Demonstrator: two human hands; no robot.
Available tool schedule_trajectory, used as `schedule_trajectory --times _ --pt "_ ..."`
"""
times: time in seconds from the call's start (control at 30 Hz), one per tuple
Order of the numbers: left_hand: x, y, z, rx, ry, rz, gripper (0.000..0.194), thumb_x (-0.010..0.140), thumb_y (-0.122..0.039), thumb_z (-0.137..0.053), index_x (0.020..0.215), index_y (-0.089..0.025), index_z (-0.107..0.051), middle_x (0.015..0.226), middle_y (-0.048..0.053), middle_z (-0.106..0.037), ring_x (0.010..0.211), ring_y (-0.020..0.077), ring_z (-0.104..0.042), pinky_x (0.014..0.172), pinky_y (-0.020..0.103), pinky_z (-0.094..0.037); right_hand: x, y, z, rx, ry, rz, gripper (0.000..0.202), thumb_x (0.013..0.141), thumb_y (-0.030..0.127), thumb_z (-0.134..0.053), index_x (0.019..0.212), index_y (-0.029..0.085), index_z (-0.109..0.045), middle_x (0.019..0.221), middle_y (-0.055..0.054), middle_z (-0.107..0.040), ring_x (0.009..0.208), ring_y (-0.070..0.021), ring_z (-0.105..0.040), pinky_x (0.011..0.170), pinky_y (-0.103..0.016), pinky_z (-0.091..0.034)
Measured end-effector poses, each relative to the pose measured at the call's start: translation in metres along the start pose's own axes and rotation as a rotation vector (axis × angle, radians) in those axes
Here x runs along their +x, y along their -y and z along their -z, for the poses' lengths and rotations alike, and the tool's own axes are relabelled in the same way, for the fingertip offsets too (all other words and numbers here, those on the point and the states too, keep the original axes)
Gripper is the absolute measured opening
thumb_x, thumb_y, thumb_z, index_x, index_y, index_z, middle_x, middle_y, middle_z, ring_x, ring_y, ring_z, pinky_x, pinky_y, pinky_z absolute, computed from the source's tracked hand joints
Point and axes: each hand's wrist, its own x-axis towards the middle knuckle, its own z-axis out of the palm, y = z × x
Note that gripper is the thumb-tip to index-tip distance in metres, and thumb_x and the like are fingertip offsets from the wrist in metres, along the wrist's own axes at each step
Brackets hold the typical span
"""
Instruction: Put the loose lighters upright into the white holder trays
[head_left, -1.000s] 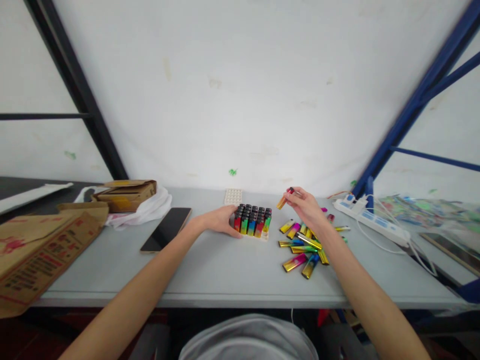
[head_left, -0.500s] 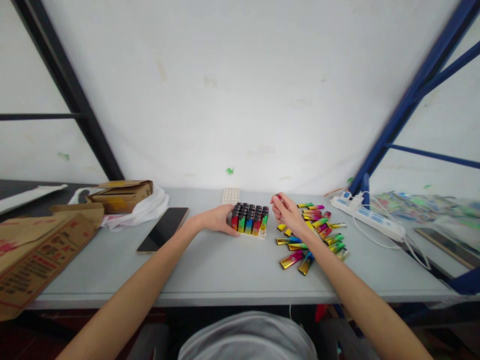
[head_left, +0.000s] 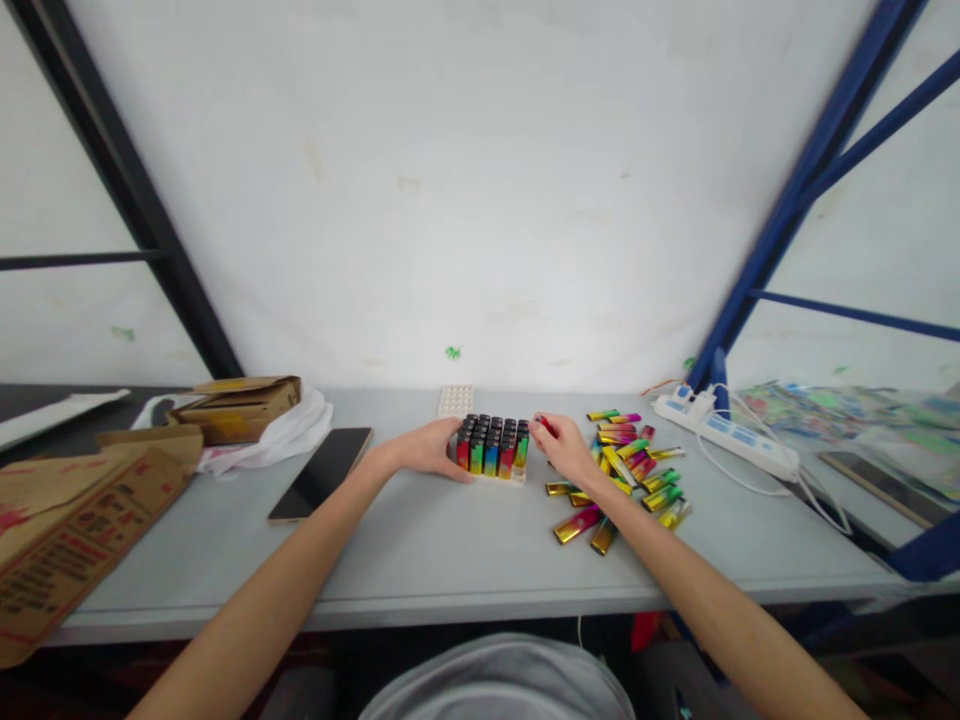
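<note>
Where the left hand (head_left: 435,448) cups them, black-topped lighters (head_left: 492,450) stand upright, multicoloured.

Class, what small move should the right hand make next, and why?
Probably ease the held lighter over the white tray's bare front-right corner: the right hand has it just beside the upright lighters, which the left hand touches opposite.

The loose lighters (head_left: 576,525) have glossy, metallic-looking casings with sharp highlights, and the standing lighters (head_left: 491,458) pair shiny coloured bodies with black plastic-looking tops. The tablet (head_left: 321,475) has a smooth, glossy black face, while the small box (head_left: 240,412) is matt brown cardboard against a thin, crinkled white plastic bag (head_left: 296,430). The power strip (head_left: 727,437) is smooth white plastic, the tabletop (head_left: 450,550) smooth grey with a dull finish, and the shirt (head_left: 495,680) soft, matt grey cloth.
</note>
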Motion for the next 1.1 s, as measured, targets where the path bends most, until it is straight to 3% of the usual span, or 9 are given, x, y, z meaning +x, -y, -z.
schedule_trajectory --times 0.17,0.4,0.5,0.6,0.7,0.8,0.87,0.97,1.1 --pt "0.000 0.002 0.000 -0.012 -0.003 -0.014 0.074 0.061 -0.050 -0.085 0.122 -0.016 -0.061 0.116 0.009 -0.071 0.103 0.0285 -0.066 0.091 0.038 -0.053 0.000 -0.002 -0.002 -0.023 -0.004 0.016 0.048 0.093 0.057 -0.046 0.061 0.022 -0.042 0.055 0.003 -0.039 0.053 -0.0130 -0.038 0.051 -0.026 -0.031" --pt "0.000 0.003 0.000 -0.054 -0.010 -0.063 0.078 0.060 -0.049 -0.086 0.126 -0.017 -0.059 0.117 0.008 -0.070 0.104 0.0287 -0.066 0.093 0.038 -0.053 0.003 -0.005 0.001 -0.035 -0.022 0.057 0.038 0.093 0.044 -0.047 0.063 0.022 -0.040 0.056 0.004 -0.039 0.055 -0.0130 -0.038 0.052 -0.025 -0.031" --pt "0.000 0.003 0.000 -0.064 -0.004 -0.068 0.079 0.061 -0.048 -0.086 0.128 -0.017 -0.059 0.120 0.009 -0.070 0.107 0.0295 -0.065 0.095 0.040 -0.053 0.002 -0.003 0.006 0.016 0.019 0.074 0.037 0.096 0.049 -0.047 0.071 0.022 -0.047 0.059 0.004 -0.043 0.055 -0.0128 -0.039 0.052 -0.025 -0.033" --pt "0.000 0.003 0.000 -0.073 -0.004 -0.065 0.078 0.061 -0.048 -0.086 0.128 -0.017 -0.059 0.120 0.009 -0.070 0.108 0.0296 -0.065 0.095 0.040 -0.052 -0.001 0.005 0.012 0.054 0.104 0.083 0.035 0.100 0.054 -0.042 0.092 0.023 -0.056 0.063 0.004 -0.049 0.054 -0.0136 -0.045 0.054 -0.025 -0.039" --pt "0.000 0.005 -0.001 -0.077 -0.005 -0.057 0.078 0.061 -0.049 -0.086 0.127 -0.017 -0.059 0.118 0.009 -0.071 0.107 0.0293 -0.065 0.094 0.039 -0.053 -0.005 0.016 0.018 0.041 0.151 0.189 0.037 0.102 0.055 -0.040 0.106 0.023 -0.059 0.079 -0.002 -0.059 0.064 -0.0159 -0.055 0.063 -0.029 -0.048" --pt "0.000 0.005 -0.001 -0.091 -0.005 -0.055 0.080 0.060 -0.050 -0.086 0.128 -0.018 -0.059 0.117 0.008 -0.071 0.106 0.0292 -0.065 0.094 0.040 -0.053 -0.006 0.022 0.021 -0.058 0.115 0.339 0.036 0.101 0.053 -0.045 0.103 0.023 -0.064 0.102 -0.008 -0.060 0.088 -0.0202 -0.060 0.077 -0.033 -0.051" --pt "-0.001 0.006 -0.001 -0.102 -0.003 -0.055 0.080 0.060 -0.050 -0.086 0.128 -0.018 -0.059 0.117 0.008 -0.071 0.106 0.0294 -0.065 0.093 0.040 -0.053 -0.006 0.022 0.020 -0.140 0.101 0.384 0.034 0.101 0.050 -0.047 0.101 0.022 -0.066 0.096 -0.008 -0.060 0.088 -0.0208 -0.059 0.079 -0.033 -0.050" --pt "-0.001 0.006 -0.001 -0.105 -0.004 -0.046 0.080 0.060 -0.050 -0.086 0.128 -0.018 -0.058 0.117 0.009 -0.071 0.106 0.0294 -0.065 0.093 0.040 -0.053 -0.004 0.016 0.019 -0.199 0.172 0.348 0.030 0.101 0.045 -0.049 0.103 0.021 -0.066 0.079 -0.003 -0.062 0.072 -0.0180 -0.056 0.070 -0.031 -0.046" --pt "-0.002 0.005 -0.001 -0.096 -0.002 -0.022 0.078 0.060 -0.050 -0.086 0.126 -0.018 -0.059 0.117 0.008 -0.071 0.105 0.0288 -0.066 0.092 0.040 -0.053 -0.003 0.007 0.019 -0.217 0.257 0.337 0.026 0.101 0.039 -0.050 0.115 0.020 -0.061 0.081 -0.002 -0.065 0.072 -0.0172 -0.058 0.069 -0.029 -0.044"
